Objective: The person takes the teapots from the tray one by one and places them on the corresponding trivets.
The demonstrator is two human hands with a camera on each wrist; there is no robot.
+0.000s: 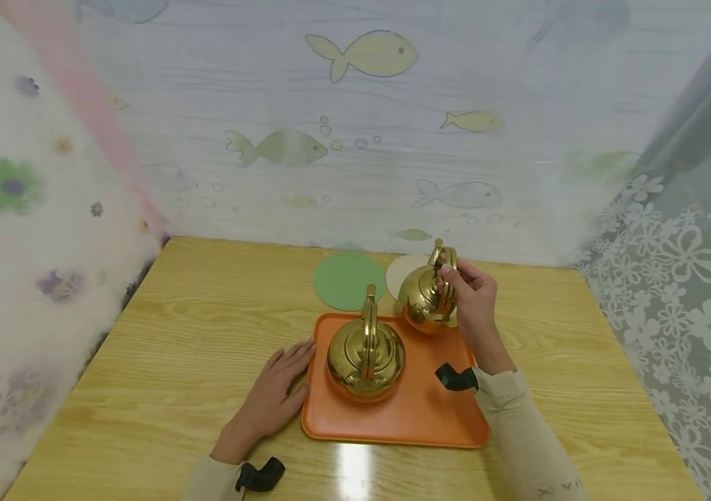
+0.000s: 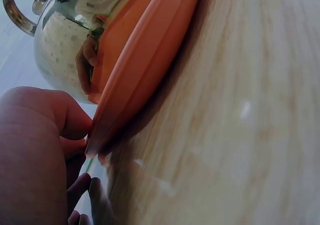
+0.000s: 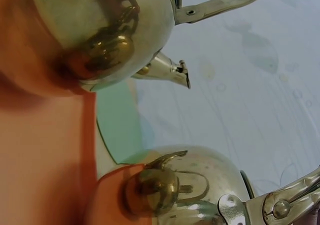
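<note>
A gold kettle (image 1: 419, 299) is at the far right of the orange tray (image 1: 430, 410), overlapping its far edge and a beige round mat (image 1: 396, 273). My right hand (image 1: 476, 306) grips this kettle's handle. Whether its base touches anything cannot be told. The right wrist view shows the gripped kettle (image 3: 205, 165) low, its handle running off to the right. A second gold kettle (image 1: 355, 362) stands upright on the tray's left half, handle raised. My left hand (image 1: 270, 393) lies beside the tray, its fairly straight fingers touching the left rim (image 2: 145, 55).
Behind the tray lies a green round mat (image 1: 348, 280), left of the beige one. The wooden table (image 1: 218, 299) meets a fish-printed curtain (image 1: 355, 174) at the back. Flowered cloth hangs on the left and lace (image 1: 675, 334) on the right.
</note>
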